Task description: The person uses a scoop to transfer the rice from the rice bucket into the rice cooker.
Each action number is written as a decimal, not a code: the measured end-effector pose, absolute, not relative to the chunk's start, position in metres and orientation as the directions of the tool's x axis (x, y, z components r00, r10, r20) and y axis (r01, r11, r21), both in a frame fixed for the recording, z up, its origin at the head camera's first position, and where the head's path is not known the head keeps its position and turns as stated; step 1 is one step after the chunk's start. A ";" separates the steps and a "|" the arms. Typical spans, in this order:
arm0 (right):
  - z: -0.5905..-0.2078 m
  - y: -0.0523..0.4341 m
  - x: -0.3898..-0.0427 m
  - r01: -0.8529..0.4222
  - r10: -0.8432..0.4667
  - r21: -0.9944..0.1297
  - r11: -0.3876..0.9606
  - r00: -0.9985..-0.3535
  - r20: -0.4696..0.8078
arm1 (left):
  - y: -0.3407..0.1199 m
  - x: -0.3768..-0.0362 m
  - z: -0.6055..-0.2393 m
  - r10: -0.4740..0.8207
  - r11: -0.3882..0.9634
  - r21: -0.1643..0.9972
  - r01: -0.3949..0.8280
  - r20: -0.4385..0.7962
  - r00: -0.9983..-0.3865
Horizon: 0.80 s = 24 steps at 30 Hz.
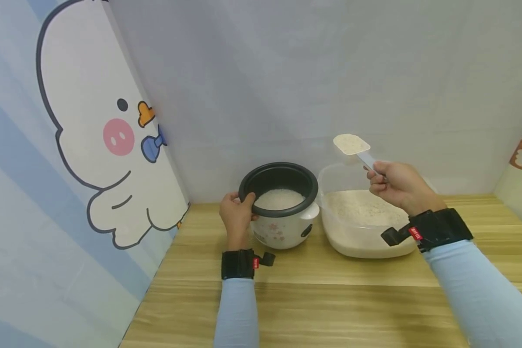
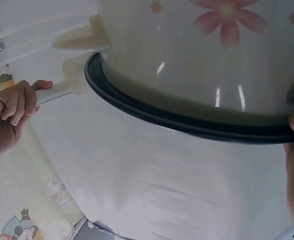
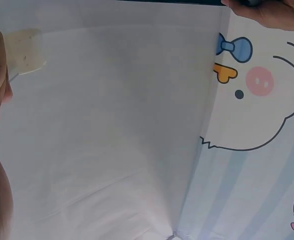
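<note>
Both hands are busy: your left hand (image 1: 236,212) grips the rice cooker (image 1: 282,205) rim to steady it, your right hand (image 1: 393,186) pinches the heaped scoop (image 1: 351,144) level above the rice tub (image 1: 365,222).

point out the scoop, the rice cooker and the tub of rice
scoop (image 1: 351,144), head view, on the rice-filled bowl
rice cooker (image 1: 282,232), head view, on the flowered white side
tub of rice (image 1: 356,241), head view, on the clear front wall

level scoop (image 1: 351,144) of rice held above white floral cooker (image 1: 282,212).
</note>
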State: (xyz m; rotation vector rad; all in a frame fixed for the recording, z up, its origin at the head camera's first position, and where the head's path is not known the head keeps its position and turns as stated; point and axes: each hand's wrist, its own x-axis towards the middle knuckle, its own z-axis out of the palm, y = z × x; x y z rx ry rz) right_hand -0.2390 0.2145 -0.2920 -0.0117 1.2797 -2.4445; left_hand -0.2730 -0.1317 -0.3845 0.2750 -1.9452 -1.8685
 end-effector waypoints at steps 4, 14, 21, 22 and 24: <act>-0.290 0.194 -0.241 0.290 -0.335 -0.846 -0.448 -0.932 -0.142 | -0.133 -0.273 -0.385 -0.427 0.076 0.985 0.156 0.174 -0.887; -0.296 0.139 -0.246 0.104 -0.192 -0.985 -0.140 -0.979 -0.076 | -0.133 -0.271 -0.382 -0.428 0.085 0.985 0.153 0.174 -0.887; -0.313 0.112 -0.250 -0.261 -0.057 -0.783 0.565 -0.959 0.278 | -0.133 -0.270 -0.382 -0.421 0.072 0.986 0.148 0.164 -0.892; -0.316 0.109 -0.250 -0.294 -0.057 -0.718 0.631 -0.940 0.335 | -0.132 -0.270 -0.382 -0.420 0.070 0.986 0.149 0.164 -0.892; -0.320 0.106 -0.250 -0.329 -0.066 -0.622 0.711 -0.911 0.406 | -0.132 -0.270 -0.382 -0.418 0.072 0.986 0.149 0.166 -0.893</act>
